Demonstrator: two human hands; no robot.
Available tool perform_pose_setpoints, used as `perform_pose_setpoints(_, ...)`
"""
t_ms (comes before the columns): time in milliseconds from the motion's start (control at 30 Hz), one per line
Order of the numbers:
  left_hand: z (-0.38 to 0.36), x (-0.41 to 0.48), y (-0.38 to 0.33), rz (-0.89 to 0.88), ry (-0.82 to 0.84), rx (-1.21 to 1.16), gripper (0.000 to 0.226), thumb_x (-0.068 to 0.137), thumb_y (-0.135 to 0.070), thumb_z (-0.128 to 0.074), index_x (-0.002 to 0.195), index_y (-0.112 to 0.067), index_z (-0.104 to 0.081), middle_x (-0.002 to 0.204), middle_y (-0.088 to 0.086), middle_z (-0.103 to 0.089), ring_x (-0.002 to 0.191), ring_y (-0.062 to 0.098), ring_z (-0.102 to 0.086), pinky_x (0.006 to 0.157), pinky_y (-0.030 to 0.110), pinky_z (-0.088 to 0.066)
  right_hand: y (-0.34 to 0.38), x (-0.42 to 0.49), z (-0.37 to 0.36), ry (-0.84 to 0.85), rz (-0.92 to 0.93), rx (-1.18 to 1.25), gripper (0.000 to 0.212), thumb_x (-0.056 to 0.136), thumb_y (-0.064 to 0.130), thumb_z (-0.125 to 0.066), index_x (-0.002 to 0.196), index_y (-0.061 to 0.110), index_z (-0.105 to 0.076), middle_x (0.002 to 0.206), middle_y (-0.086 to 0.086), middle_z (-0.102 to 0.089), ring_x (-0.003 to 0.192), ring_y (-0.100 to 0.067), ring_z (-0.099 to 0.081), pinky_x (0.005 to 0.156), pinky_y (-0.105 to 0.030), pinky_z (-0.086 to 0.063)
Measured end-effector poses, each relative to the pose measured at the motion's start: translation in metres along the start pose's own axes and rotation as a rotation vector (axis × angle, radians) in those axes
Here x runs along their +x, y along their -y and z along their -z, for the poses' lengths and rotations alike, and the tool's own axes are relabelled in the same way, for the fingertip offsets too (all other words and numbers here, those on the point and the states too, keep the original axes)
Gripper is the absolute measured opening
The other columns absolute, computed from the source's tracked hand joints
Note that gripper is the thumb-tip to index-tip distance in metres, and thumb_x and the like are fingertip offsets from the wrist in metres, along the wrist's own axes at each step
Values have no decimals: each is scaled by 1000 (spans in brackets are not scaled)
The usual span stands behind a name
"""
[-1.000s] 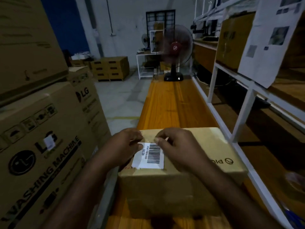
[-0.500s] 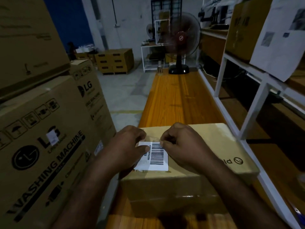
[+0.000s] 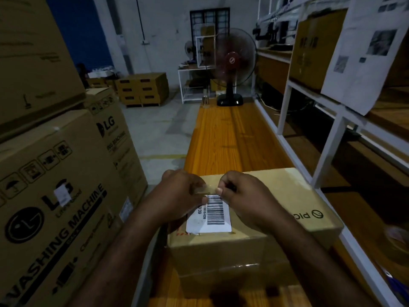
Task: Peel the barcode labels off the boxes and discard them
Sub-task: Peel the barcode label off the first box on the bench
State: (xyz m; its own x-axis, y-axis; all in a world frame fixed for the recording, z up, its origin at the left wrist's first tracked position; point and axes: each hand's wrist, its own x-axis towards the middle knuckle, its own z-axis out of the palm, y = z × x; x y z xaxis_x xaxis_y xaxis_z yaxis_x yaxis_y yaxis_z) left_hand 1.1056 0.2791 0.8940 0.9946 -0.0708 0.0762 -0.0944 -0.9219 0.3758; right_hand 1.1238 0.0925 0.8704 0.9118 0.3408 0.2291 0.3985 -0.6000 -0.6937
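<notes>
Cardboard washing machine cartons (image 3: 55, 196) stack up at far left, close beside the counter (image 3: 232, 138). Next, the left hand (image 3: 177, 196) has its grip pinched on a strip of clear tape (image 3: 204, 189) at the far edge of the barcode label (image 3: 210, 216). That label lies flat on top of the small box (image 3: 276, 196) on the counter. The right hand (image 3: 245, 196) pinches the same edge, fingers curled tight. White shelving (image 3: 332, 138) runs along the right.

Tan cardboard box (image 3: 272, 196) showing a white label (image 3: 209, 216) striped with black barcode bars, orange wood-grain bench (image 3: 230, 138) glowing beneath — big brown cartons (image 3: 55, 196) bearing black lettering.
</notes>
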Motion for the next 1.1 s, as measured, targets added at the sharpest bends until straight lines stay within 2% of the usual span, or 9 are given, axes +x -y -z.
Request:
perform_pose_setpoints(133, -4, 2, 1, -33, -28, -106, 10, 84, -29, -76, 92, -33, -72, 95, -10, -61, 107, 18, -53, 83, 33, -48, 0, 2, 1, -12, -22, 104, 5, 91, 35, -62, 93, 33, -57, 80, 9, -64, 76, -12, -62, 70, -47, -56)
perform_pose_setpoints(267, -5, 0, 0, -56, -40, -151, 14, 87, -27, -72, 79, -36, -64, 90, -7, -65, 93, 14, -57, 68, 29, -45, 0, 2, 0, 47, -62, 118, 34, 83, 40, -67, 115, 36, -57, 89, 11, -63, 85, -11, -64, 73, -46, -58)
perform_pose_setpoints(333, -4, -1, 0, -77, -43, -189, 14, 87, -24, -72, 80, -34, -65, 83, -8, -68, 79, 6, -61, 59, 21, -44, 2, 3, 0, 67, -8, 7, 34, 79, 46, -69, 111, 34, -64, 95, 15, -63, 91, -9, -61, 77, -45, -57)
perform_pose_setpoints(433, -1, -3, 0, -80, -36, -226, 14, 87, -22, -72, 78, -31, -66, 76, -10, -68, 68, -1, -61, 51, 11, -41, 3, 3, 2, 78, 35, -39, 17, 81, 45, -70, 94, 33, -70, 91, 17, -60, 93, -8, -56, 78, -45, -54)
perform_pose_setpoints(600, -3, -5, 12, -51, -26, -395, 22, 85, -20, -74, 95, -37, -65, 91, -12, -70, 85, 3, -66, 72, 26, -56, 4, 2, 3, 94, 48, -11, 6, 84, 41, -70, 82, 35, -68, 89, 14, -60, 89, -9, -56, 77, -48, -53)
perform_pose_setpoints(700, -6, -7, 23, -3, 19, -612, 42, 82, -13, -77, 111, -38, -61, 105, -3, -70, 89, 10, -70, 74, 26, -60, 3, 2, 3, 101, 55, 34, 5, 84, 35, -71, 85, 31, -70, 89, 13, -62, 88, -10, -59, 76, -50, -54)
perform_pose_setpoints(800, -9, -9, 32, -8, 111, -731, 45, 80, -9, -78, 115, -33, -63, 112, -2, -71, 97, 11, -71, 82, 32, -59, -1, 3, 2, 132, 18, 151, 2, 83, 32, -71, 83, 31, -70, 87, 10, -68, 86, -12, -66, 71, -51, -57)
perform_pose_setpoints(933, -11, -10, 33, -49, 125, -649, 25, 80, -17, -79, 104, -22, -72, 107, 1, -68, 95, 14, -69, 82, 37, -59, -3, 3, 2, 163, -16, 256, 11, 78, 38, -68, 83, 29, -71, 88, 2, -73, 86, -17, -71, 69, -54, -58)
perform_pose_setpoints(1100, -16, -5, 34, -96, 82, -635, 11, 79, -29, -80, 89, -25, -78, 102, 2, -65, 98, 22, -65, 86, 53, -54, 0, 2, 5, 114, -14, 290, 6, 87, 21, -68, 86, 26, -71, 83, 3, -71, 80, -11, -68, 70, -46, -59)
